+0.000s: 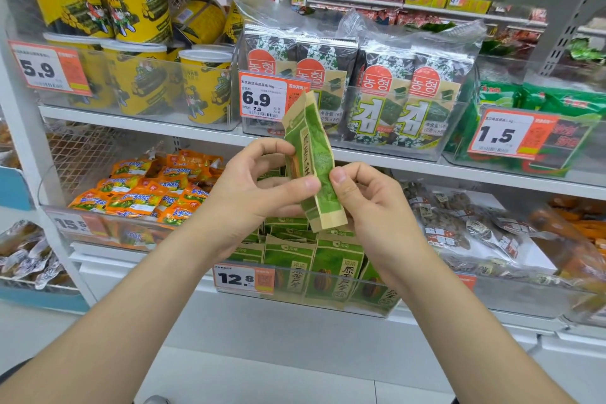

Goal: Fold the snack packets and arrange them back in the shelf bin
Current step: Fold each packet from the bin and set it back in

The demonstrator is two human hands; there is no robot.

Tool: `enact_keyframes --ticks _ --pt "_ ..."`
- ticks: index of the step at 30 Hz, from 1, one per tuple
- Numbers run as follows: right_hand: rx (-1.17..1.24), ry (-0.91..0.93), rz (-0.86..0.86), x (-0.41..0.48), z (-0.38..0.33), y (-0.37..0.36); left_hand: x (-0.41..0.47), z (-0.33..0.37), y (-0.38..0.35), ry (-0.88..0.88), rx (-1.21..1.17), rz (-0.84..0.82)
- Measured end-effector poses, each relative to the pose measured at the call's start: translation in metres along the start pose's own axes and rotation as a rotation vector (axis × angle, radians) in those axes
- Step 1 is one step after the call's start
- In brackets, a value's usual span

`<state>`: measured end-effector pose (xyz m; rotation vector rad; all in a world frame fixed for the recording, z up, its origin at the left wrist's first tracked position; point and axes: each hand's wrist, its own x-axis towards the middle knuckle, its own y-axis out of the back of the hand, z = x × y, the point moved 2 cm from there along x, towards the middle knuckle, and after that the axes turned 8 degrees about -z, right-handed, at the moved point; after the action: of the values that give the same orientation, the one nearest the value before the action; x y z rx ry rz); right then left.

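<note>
Green packet (311, 157), pinched by left hand (249, 197) and right hand (373, 210) fingers (339, 176), before white shop shelves (147, 128).

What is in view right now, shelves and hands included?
held packet: one, green and tan, upright between both hands, before the upper shelf's edge.
binned packets: several, green and tan, standing in the shelf bin below the hands.
shelf bin: one, clear, lower shelf, centre.
yellow tubs: several, yellow, upper shelf, left.
seaweed packs: at least four, dark green with red, upper shelf, centre.
orange packets: many, orange, lower shelf, left.
green bags: several, bright green, upper shelf, right.
price tags: at least five, orange and white, on bin fronts.
left hand: one, pinches the held packet's left edge.
right hand: one, pinches its right edge.
</note>
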<state>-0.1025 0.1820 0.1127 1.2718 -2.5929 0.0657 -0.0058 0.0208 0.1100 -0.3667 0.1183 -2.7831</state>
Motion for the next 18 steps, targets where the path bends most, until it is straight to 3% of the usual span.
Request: enact_keyframes --ticks 4,10,18 --pt "0.028 -0.1 -0.075 -0.001 -0.001 0.004 0.003 0.0 0.002 0.035 -0.142 0.098" --pt "-0.049 -0.107 0.067 0.0 0.0 0.002 -0.001 -0.001 -0.001 0.006 0.028 0.202" --pt "-0.133 0.031 0.257 0.002 0.002 0.006 -0.003 0.004 -0.013 -0.046 -0.144 0.016"
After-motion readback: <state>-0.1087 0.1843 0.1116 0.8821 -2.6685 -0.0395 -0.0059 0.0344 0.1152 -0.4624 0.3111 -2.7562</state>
